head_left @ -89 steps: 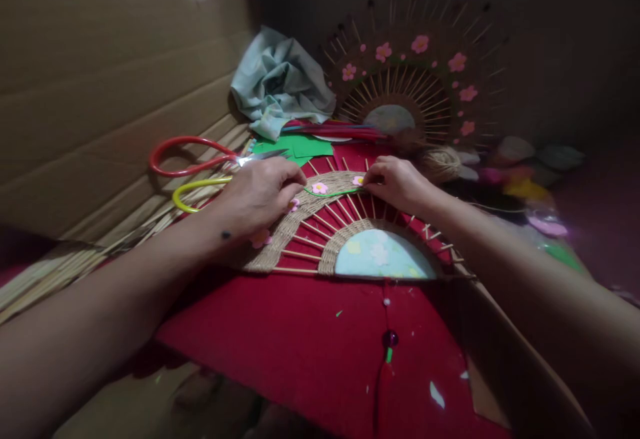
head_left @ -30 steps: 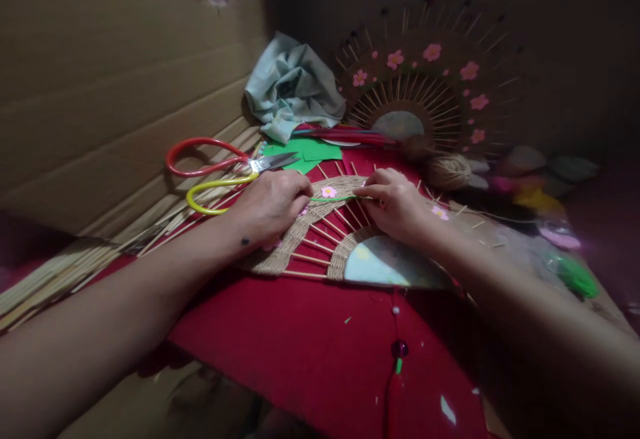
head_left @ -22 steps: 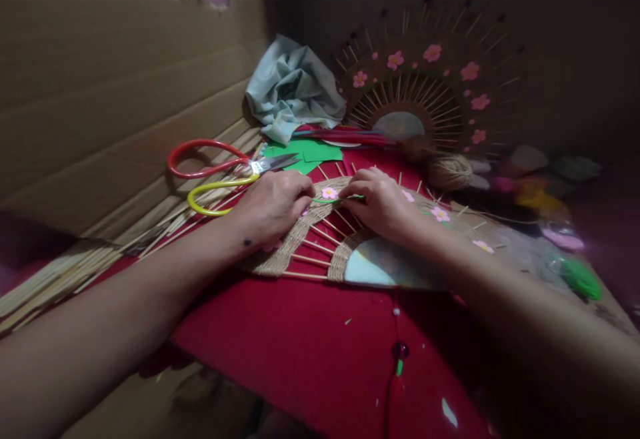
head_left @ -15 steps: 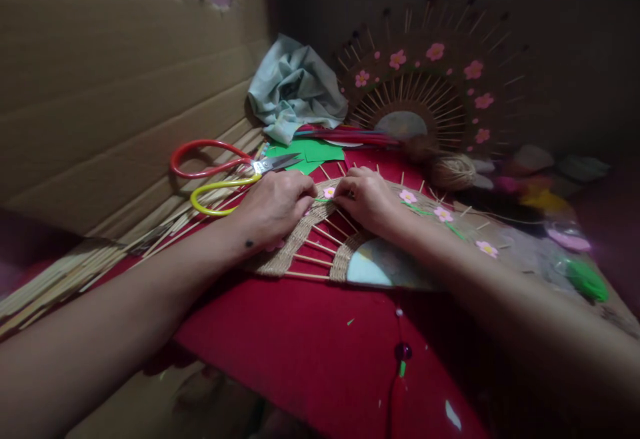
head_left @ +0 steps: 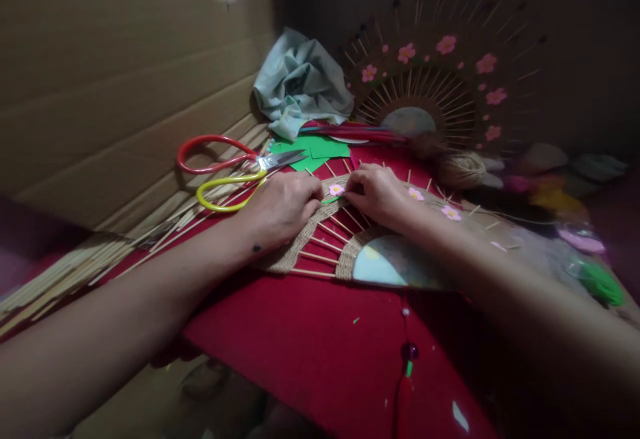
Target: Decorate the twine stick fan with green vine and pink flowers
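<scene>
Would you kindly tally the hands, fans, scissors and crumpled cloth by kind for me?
Hands: 2, left hand and right hand
Fans: 2, near fan and far fan
Scissors: 1 pair
Crumpled cloth: 1
Total: 6

On the red surface lie 1 woven fan, green paper, 1 white scrap.

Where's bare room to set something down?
The widest bare patch is the red work surface between the left forearm, the tan woven fan and the red tassel; a small green scrap lies there. Crowded: red-and-yellow-handled scissors and thin pale sticks leftward, green paper behind.
</scene>
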`<action>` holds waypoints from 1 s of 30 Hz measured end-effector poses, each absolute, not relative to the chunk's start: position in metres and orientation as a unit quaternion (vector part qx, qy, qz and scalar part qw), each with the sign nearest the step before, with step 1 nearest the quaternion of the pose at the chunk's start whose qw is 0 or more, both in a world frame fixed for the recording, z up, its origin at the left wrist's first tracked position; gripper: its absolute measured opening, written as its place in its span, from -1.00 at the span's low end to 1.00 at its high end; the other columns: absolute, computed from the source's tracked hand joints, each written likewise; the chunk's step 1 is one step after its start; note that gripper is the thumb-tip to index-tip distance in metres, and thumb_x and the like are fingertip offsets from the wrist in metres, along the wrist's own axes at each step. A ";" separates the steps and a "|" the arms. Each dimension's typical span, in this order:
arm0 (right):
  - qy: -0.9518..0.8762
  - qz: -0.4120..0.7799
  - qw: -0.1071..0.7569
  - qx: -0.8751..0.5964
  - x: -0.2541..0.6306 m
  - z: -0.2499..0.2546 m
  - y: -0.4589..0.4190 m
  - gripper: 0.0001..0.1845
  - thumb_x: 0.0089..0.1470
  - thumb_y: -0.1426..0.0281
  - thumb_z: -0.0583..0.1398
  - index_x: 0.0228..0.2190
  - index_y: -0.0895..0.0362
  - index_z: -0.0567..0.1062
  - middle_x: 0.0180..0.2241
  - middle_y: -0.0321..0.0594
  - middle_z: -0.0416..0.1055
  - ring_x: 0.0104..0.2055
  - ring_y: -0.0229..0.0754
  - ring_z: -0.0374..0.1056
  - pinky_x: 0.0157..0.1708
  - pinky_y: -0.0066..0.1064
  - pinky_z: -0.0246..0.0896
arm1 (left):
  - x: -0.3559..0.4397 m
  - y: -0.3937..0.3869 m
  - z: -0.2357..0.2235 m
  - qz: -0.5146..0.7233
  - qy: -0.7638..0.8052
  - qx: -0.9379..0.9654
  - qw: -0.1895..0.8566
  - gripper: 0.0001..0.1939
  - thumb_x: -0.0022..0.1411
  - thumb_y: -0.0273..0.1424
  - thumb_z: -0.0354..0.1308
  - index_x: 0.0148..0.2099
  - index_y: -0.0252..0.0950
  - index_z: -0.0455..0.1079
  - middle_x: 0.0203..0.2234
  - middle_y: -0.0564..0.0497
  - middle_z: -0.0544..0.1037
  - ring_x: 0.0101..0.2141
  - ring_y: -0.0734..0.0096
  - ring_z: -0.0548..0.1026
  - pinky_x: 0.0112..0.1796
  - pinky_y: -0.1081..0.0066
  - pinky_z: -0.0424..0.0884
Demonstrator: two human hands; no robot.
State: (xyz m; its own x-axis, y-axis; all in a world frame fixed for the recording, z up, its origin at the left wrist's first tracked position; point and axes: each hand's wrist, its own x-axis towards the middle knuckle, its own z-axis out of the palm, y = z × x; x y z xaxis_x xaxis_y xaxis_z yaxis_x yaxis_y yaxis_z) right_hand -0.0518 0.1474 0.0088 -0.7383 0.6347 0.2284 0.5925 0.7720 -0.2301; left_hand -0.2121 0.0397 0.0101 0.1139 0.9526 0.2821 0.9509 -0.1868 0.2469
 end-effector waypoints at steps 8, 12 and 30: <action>-0.923 0.072 0.140 -0.350 -0.057 0.013 0.143 -0.87 -0.06 0.55 0.14 -0.51 0.17 0.50 -0.42 -0.16 0.39 -0.40 -0.20 0.23 -0.38 -0.35 0.06 | -0.210 0.034 0.008 0.149 0.600 0.785 -0.042 -0.82 0.25 -0.42 0.01 -0.29 -0.31 0.45 -0.41 -0.06 0.41 -0.35 0.29 0.36 -0.33 0.33 0.26; -0.923 0.078 0.135 -0.351 -0.058 0.015 0.142 -0.86 -0.09 0.57 0.15 -0.52 0.17 0.51 -0.43 -0.15 0.41 -0.41 -0.19 0.25 -0.39 -0.34 0.07 | -0.213 0.031 0.012 0.160 0.612 0.774 -0.005 -0.88 0.20 -0.44 0.08 -0.24 -0.30 0.44 -0.36 -0.04 0.40 -0.30 0.31 0.37 -0.30 0.36 0.27; -0.920 0.105 0.144 -0.348 -0.058 0.017 0.140 -0.87 -0.09 0.56 0.17 -0.55 0.16 0.51 -0.46 -0.16 0.44 -0.40 -0.17 0.30 -0.38 -0.34 0.11 | -0.217 0.030 0.021 0.105 0.663 0.740 0.048 -0.85 0.16 -0.48 0.03 -0.30 -0.30 0.44 -0.38 -0.03 0.48 -0.34 0.34 0.41 -0.35 0.40 0.25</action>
State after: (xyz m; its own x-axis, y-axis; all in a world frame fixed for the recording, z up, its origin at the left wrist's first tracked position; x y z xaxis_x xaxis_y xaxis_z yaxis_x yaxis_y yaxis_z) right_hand -0.0584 0.1401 0.0173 -0.7164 0.6709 0.1916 0.6105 0.7357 -0.2933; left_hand -0.2168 0.0296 0.0209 0.0986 0.9908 0.0924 0.9708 -0.1162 0.2100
